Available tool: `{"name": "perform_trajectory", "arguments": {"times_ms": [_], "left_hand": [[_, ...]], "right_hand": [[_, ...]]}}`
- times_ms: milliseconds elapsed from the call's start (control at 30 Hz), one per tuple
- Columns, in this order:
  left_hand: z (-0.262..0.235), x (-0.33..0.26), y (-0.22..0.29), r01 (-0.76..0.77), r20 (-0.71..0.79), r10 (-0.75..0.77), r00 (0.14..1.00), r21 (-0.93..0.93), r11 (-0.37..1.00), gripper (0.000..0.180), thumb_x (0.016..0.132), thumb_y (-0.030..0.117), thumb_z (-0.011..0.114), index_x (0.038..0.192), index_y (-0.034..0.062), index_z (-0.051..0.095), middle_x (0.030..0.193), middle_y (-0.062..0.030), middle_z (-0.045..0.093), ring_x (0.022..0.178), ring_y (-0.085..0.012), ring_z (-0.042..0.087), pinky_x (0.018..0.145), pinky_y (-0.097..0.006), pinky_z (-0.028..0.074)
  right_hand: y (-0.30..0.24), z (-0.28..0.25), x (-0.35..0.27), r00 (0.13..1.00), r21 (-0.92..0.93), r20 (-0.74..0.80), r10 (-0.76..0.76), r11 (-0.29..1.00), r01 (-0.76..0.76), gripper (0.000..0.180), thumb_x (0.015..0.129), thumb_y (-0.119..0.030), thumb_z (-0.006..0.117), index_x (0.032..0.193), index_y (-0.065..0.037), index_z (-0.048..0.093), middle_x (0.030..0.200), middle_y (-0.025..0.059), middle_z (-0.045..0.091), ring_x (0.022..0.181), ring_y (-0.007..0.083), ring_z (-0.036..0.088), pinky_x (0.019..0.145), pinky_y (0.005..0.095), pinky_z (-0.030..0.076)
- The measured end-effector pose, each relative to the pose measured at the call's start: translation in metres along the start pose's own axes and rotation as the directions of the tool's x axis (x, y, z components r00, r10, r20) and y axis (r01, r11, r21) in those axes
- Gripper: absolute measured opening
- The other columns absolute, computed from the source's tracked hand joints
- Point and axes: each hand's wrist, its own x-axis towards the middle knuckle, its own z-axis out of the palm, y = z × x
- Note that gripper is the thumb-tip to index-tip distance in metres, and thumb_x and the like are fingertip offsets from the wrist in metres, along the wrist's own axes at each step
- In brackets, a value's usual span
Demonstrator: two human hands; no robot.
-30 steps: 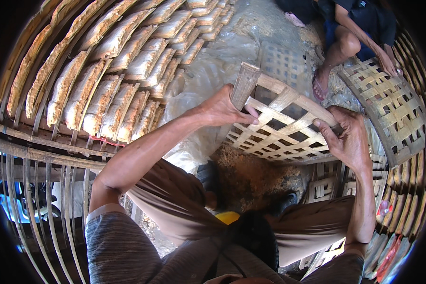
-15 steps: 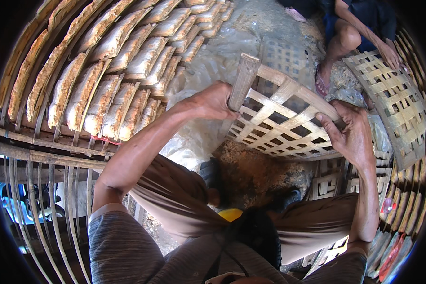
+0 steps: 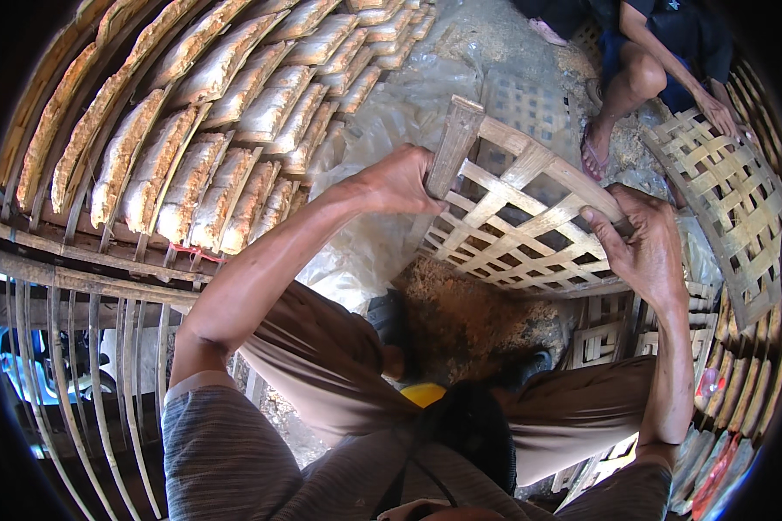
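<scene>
A woven bamboo tray (image 3: 573, 178) with a wooden bar along its left end is held tilted in front of me, above my knees. My left hand (image 3: 404, 182) is closed around the bar at its left end. At the right end, my right hand (image 3: 641, 245) grips the frame, thumb on the near face and the other fingers mostly hidden behind. Open gaps show between the tray's woven strips, and nothing lies on it.
Overlapping bamboo-backed slabs with brown, crumbly edges (image 3: 187, 187) fill a slatted rack at the left. Clear plastic sheeting (image 3: 356, 234) covers the ground beyond. Far right, a co-worker's hand (image 3: 719, 113) holds another woven tray (image 3: 725, 208). More trays (image 3: 599, 334) stand by my right knee.
The co-worker's tray has shifted slightly down and to the right, with the hand still at its top. My own hands keep their grip, and my tray has barely moved.
</scene>
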Motion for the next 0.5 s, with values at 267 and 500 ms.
{"name": "perform_trajectory", "arguments": {"times_ms": [267,500], "left_hand": [[0.003,0.002,-0.024,-0.009,0.171,-0.03,0.985,0.226,0.974,0.033,0.083,0.015,0.086,0.108,-0.0031,0.076,0.096,-0.0182,0.078,0.089,-0.0223,0.073,0.083,-0.037,0.058],[0.005,0.002,-0.008,-0.053,-0.026,0.047,0.999,-0.286,0.957,0.032,0.082,0.015,0.085,0.108,-0.0018,0.076,0.094,-0.012,0.079,0.085,-0.0142,0.072,0.078,-0.033,0.058]], "right_hand": [[0.002,0.0,-0.002,1.0,0.005,-0.004,-0.03,1.0,0.03,0.025,0.091,-0.02,0.08,0.094,0.003,0.072,0.082,0.0243,0.069,0.068,0.0417,0.065,0.065,0.0462,0.049],[0.005,-0.004,-0.003,0.999,0.024,-0.031,0.01,1.0,-0.009,0.024,0.092,-0.02,0.079,0.092,0.003,0.073,0.075,0.0231,0.067,0.065,0.0376,0.065,0.063,0.0447,0.049]]}}
